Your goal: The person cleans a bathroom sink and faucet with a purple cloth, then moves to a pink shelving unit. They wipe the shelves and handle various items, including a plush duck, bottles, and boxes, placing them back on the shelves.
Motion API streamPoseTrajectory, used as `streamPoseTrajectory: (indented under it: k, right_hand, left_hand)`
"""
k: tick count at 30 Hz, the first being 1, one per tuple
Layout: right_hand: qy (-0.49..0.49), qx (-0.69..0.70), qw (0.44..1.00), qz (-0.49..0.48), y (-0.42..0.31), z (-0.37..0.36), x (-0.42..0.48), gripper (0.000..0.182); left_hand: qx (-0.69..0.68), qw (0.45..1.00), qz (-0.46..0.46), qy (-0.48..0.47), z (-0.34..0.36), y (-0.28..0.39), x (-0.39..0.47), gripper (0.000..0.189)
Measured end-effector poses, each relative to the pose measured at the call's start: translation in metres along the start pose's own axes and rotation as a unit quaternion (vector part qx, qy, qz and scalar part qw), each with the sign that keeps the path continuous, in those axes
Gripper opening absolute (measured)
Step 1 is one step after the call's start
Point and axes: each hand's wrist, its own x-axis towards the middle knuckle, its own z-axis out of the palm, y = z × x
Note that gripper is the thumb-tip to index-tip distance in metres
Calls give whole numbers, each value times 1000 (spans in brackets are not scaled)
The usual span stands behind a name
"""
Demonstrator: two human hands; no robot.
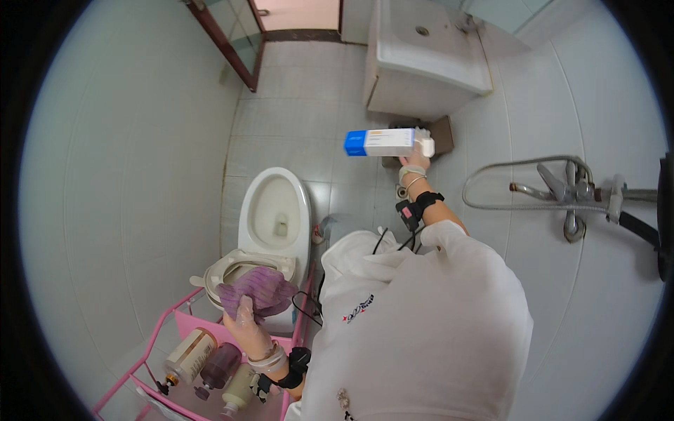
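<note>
My left hand point(248, 329), in a clear plastic glove, grips a crumpled purple cloth point(258, 289). The cloth is in front of the raised toilet seat point(218, 276) and hides part of it. Below lies the open white toilet bowl point(279, 210), with a little water at the bottom. Out over the floor, my right hand point(416, 158) holds a bottle point(389, 143) with a blue and white label that bears writing. The bottle lies roughly level, its blue end pointing left and a white nozzle at the right. Most of the right hand's fingers are hidden behind it.
A pink rack point(158, 337) at lower left carries several pump bottles point(190, 355). The washbasin cabinet point(421, 89) stands ahead, with a brown bin point(442, 134) below it. A shower mixer point(571, 189) with a looped hose juts from the right wall. A glass door point(231, 37) stands ajar.
</note>
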Motion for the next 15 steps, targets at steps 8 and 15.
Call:
streamPoseTrajectory:
  k: [8,15]
  right_hand:
    - [147,20,988,-39,-31,-119,146,58]
    - [178,-51,978,94,-34,-81,115,58]
  left_hand:
    - [-30,999,31,0,8,-3,10,33]
    - [20,998,56,25,-11,-23,8,30]
